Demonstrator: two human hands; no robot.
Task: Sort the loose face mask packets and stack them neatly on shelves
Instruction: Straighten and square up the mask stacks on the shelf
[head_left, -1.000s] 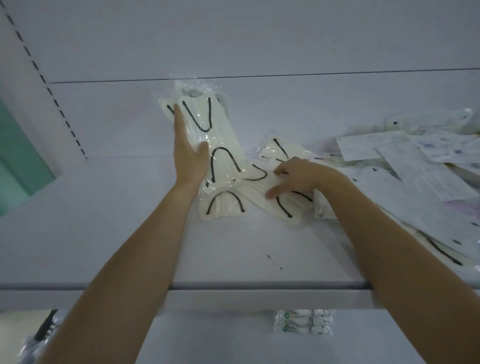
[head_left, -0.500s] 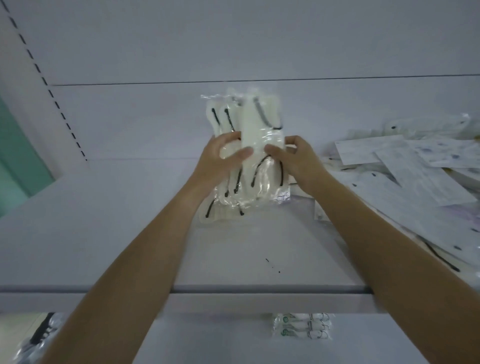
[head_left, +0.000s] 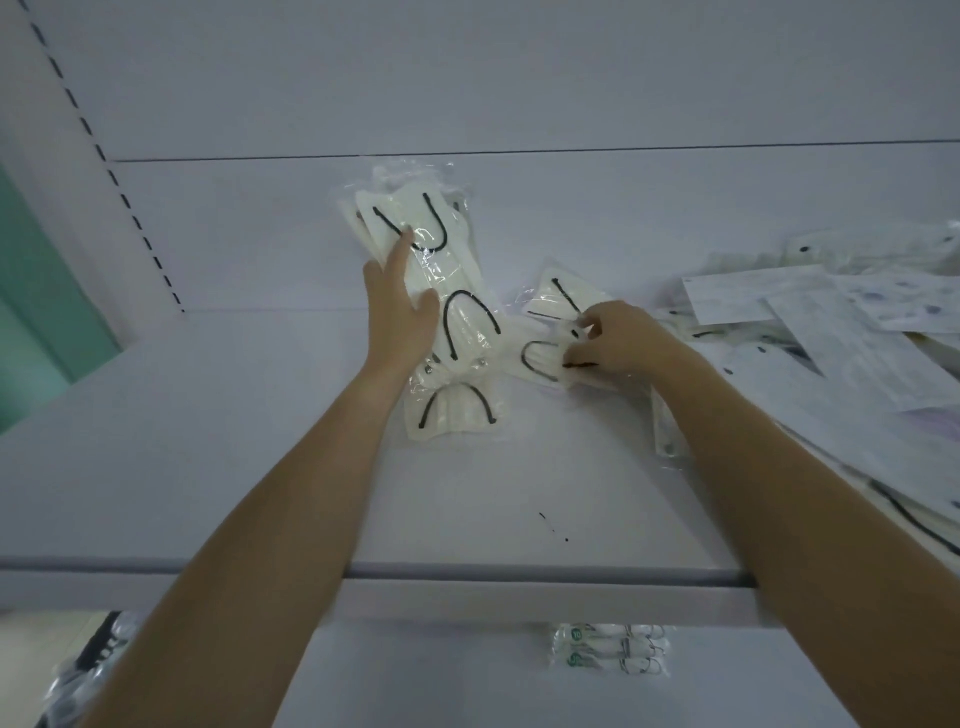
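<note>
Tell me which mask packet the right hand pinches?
The crosswise packet beside the stack under the left hand, pinched by right hand fingers; another packet lies behind it.

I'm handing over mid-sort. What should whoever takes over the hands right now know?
Hands: the left hand is open, fingers flat on the stack of black-loop packets. The right hand pinches a loose black-loop packet just right of that stack.
Things: the stack lies on the shelf. The loose pile of other packets covers the shelf's right side.
Done: a few matching packets are gathered, overlapping but not squared.
Left: add the pinched packet, square the stack, then sort the loose pile.
</note>
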